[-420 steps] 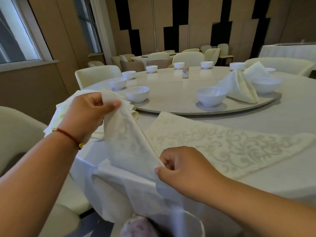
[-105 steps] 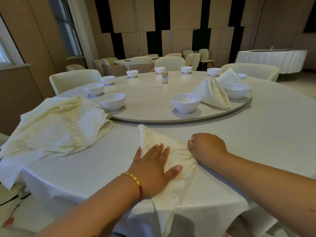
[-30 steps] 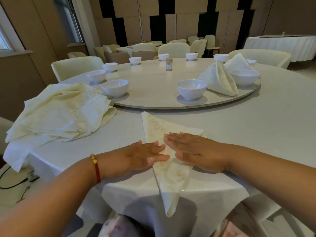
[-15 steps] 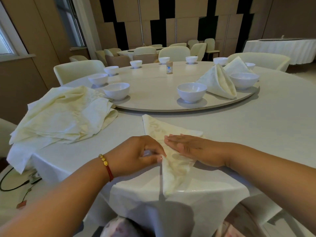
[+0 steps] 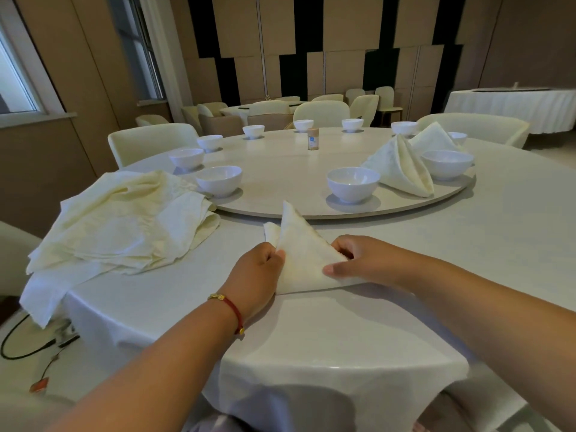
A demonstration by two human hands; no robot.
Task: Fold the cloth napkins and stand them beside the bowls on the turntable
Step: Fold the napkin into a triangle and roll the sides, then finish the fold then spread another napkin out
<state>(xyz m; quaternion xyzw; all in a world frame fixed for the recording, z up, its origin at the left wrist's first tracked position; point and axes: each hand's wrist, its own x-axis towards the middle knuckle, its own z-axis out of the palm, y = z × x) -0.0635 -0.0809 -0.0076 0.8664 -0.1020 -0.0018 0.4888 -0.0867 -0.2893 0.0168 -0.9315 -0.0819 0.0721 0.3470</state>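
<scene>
A cream napkin (image 5: 304, 255) folded into a triangle lies on the tablecloth just before the turntable (image 5: 280, 169), its tip pointing away from me. My left hand (image 5: 255, 272) pinches its left edge and my right hand (image 5: 358, 260) grips its right corner. Two folded napkins stand on the turntable at the right, the nearer one (image 5: 402, 169) between two white bowls (image 5: 352, 183) (image 5: 446, 163). Several more bowls ring the turntable, one at the near left (image 5: 218, 180).
A loose pile of unfolded cream napkins (image 5: 124, 219) lies on the table at my left. A small brown bottle (image 5: 313, 138) stands mid-turntable. Cream chairs (image 5: 149, 143) surround the table. A cable (image 5: 18, 347) lies on the floor at the left.
The napkin's hanging lower point has been folded up, making a shorter triangle on the table. Both hands went from pressing flat to gripping its sides.
</scene>
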